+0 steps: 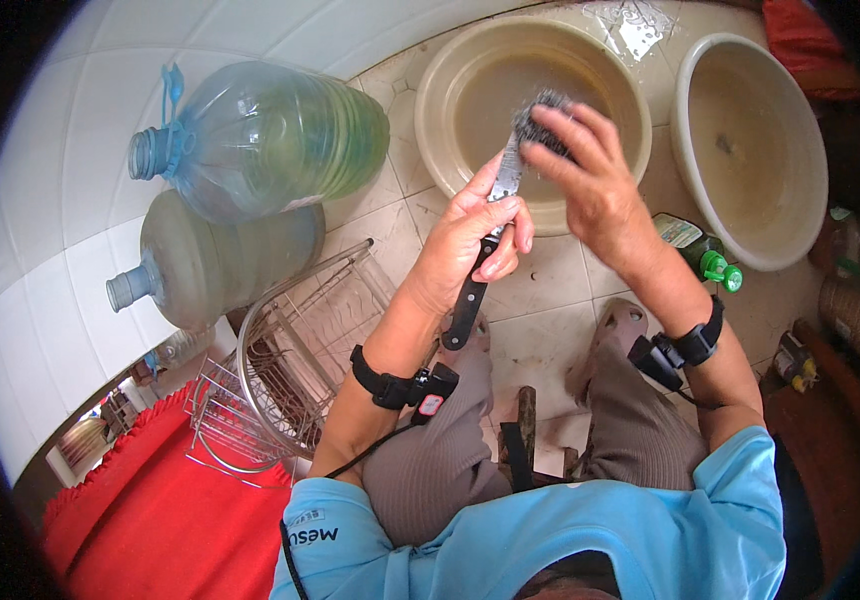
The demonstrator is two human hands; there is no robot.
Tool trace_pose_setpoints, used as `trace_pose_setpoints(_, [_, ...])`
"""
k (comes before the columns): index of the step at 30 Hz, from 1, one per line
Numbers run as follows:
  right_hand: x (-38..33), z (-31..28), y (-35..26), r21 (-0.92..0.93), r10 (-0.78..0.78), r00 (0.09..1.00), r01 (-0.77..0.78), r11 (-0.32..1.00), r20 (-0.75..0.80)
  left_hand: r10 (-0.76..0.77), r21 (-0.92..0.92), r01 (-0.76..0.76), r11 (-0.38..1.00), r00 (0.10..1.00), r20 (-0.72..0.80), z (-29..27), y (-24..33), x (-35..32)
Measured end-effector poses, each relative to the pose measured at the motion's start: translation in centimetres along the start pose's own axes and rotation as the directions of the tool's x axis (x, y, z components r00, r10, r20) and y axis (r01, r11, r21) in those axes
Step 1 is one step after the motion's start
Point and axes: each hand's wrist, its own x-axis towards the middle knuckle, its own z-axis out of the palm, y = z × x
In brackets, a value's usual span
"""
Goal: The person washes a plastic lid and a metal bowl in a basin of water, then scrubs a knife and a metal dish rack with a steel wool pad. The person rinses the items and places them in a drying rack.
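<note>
My left hand (475,235) is closed round a knife (470,296) with a black riveted handle, held near where handle and blade meet. The blade points up and away from me over the near rim of a beige basin (434,130) of cloudy water. In my right hand (595,175) is a dark grey steel wool scrubber (544,112), pressed against the far end of the blade. The fingers are curved over the scrubber and slightly blurred. The knife's tip is hidden behind the scrubber and fingers.
A second pale basin (808,150) with murky water stands at the right, beside a green bottle (710,262). Two large water jugs (280,135) lie at the left, near a wire dish rack (295,350). Red cloth (170,510) covers the lower left.
</note>
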Motion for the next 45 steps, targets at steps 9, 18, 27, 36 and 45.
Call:
trace_pose_setpoints(9, [-0.16, -0.06, 0.42, -0.024, 0.021, 1.000, -0.021, 0.999, -0.004, -0.001, 0.008, 0.001, 1.000, 1.000, 0.008, -0.10, 0.12, 0.11])
trace_pose_setpoints(18, [0.25, -0.20, -0.21, -0.033, 0.058, 0.998, -0.058, 0.998, -0.013, -0.002, 0.022, 0.002, 1.000, 1.000, 0.006, -0.22, 0.14, -0.01])
trace_pose_setpoints(27, [-0.09, -0.08, 0.02, -0.036, 0.136, 0.990, -0.138, 0.990, -0.035, -0.004, 0.022, 0.004, 1.000, 1.000, -0.022, 0.05, 0.06, 0.06])
trace_pose_setpoints(36, [-0.01, -0.41, 0.02, -0.052, 0.015, 1.000, -0.014, 0.999, 0.021, 0.013, 0.027, -0.012, 1.000, 1.000, -0.008, -0.10, -0.01, 0.12])
trace_pose_setpoints(45, [0.03, -0.48, -0.07, -0.078, -0.091, 0.995, 0.094, 0.993, 0.041, 0.018, 0.036, -0.018, 0.999, 1.000, -0.002, 0.00, 0.03, 0.10])
